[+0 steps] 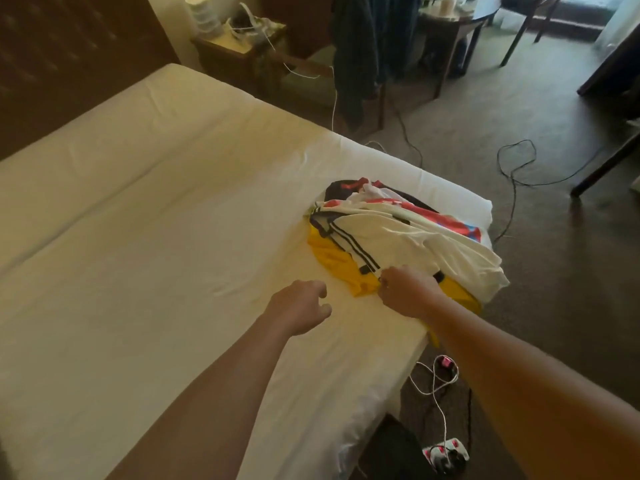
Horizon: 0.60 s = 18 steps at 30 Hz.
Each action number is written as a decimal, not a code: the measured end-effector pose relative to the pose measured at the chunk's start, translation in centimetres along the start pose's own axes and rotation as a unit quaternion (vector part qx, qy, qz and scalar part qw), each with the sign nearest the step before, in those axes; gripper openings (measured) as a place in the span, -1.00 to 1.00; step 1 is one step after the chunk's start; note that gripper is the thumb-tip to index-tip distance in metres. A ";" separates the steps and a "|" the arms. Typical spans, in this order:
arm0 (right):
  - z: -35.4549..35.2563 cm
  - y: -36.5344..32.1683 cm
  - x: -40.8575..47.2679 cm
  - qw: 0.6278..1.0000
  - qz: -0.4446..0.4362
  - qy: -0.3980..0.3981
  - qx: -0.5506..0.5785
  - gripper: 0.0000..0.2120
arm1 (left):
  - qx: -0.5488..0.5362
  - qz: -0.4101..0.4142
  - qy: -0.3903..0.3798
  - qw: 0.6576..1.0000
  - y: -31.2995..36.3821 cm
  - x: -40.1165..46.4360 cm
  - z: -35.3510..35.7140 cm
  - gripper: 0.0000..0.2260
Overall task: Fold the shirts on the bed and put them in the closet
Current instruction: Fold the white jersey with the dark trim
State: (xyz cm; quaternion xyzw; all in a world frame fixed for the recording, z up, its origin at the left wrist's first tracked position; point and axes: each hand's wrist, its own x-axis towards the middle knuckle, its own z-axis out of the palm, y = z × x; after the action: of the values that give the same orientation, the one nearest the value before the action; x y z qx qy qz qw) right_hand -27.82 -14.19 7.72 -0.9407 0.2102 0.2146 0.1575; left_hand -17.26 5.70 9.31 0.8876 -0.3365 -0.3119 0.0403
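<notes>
White-sheeted bed [156, 237], carpeted room, right hand [408, 292] seemingly gripping white shirt [398, 244], left hand [301, 306] loosely curled, empty

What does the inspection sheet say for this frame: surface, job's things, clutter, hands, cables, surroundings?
Surface: bed with a white sheet, lightly creased.
Job's things: shirts piled unfolded at the bed's right edge; white shirt with black stripes on top, yellow shirt underneath, red-patterned ones behind.
Clutter: nothing seen on the bed besides the pile.
Hands: right hand has a grip on the pile's near edge; left hand hovers over the sheet, fingers loosely curled, holding nothing.
Cables: white cable and power strip on the floor; black cable further off.
Surroundings: nightstand, hanging dark garment, table, carpet.
</notes>
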 end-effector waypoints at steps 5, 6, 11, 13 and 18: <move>-1.1 5.3 10.2 0.998 0.039 -0.023 0.052 -0.89 | -0.023 -0.039 -0.021 0.999 1.6 10.8 -0.6 -0.66; -1.1 6.1 12.0 0.998 0.041 -0.023 0.048 -0.86 | -0.031 -0.044 -0.020 0.998 1.9 12.6 -0.7 -0.67; -0.5 8.4 20.6 0.992 0.058 -0.035 0.108 -0.75 | -0.060 -0.069 -0.040 0.995 1.9 21.2 -0.6 -0.67; 0.6 8.8 23.1 0.987 0.068 -0.031 0.139 -0.62 | -0.063 -0.083 -0.049 0.993 1.2 23.9 0.0 -0.68; 4.4 10.5 26.5 0.991 0.094 -0.017 0.098 -0.52 | -0.076 -0.109 -0.066 0.989 -0.1 27.7 2.0 -0.74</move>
State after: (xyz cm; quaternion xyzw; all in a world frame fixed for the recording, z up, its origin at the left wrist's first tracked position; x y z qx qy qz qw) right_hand -12.44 -30.28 -10.69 -0.8932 0.3151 0.2225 0.2311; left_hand -2.26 -11.18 -6.91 0.8907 -0.2151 -0.3973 0.0509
